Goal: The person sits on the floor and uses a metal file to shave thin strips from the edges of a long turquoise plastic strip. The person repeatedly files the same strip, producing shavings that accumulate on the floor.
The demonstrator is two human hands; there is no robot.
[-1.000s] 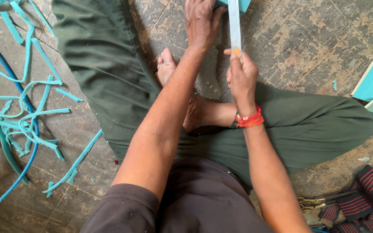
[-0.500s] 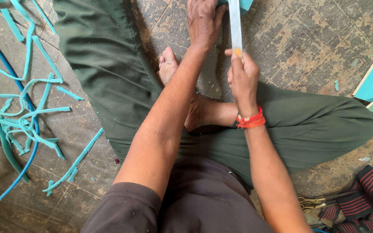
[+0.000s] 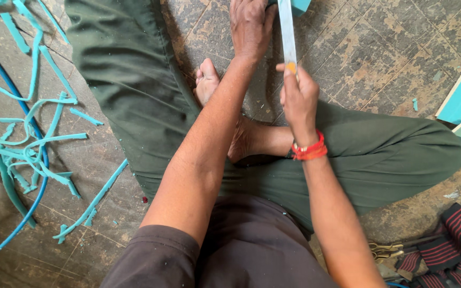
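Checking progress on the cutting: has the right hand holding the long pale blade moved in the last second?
No, barely: the right hand grips the long pale blade at the same spot above the bare foot.

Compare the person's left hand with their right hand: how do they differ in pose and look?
The left hand lies flat, palm down, at the frame's top; the right hand is closed around a long pale blade. The right wrist wears red thread bands; the left wrist is bare. Both reach forward over the crossed legs.
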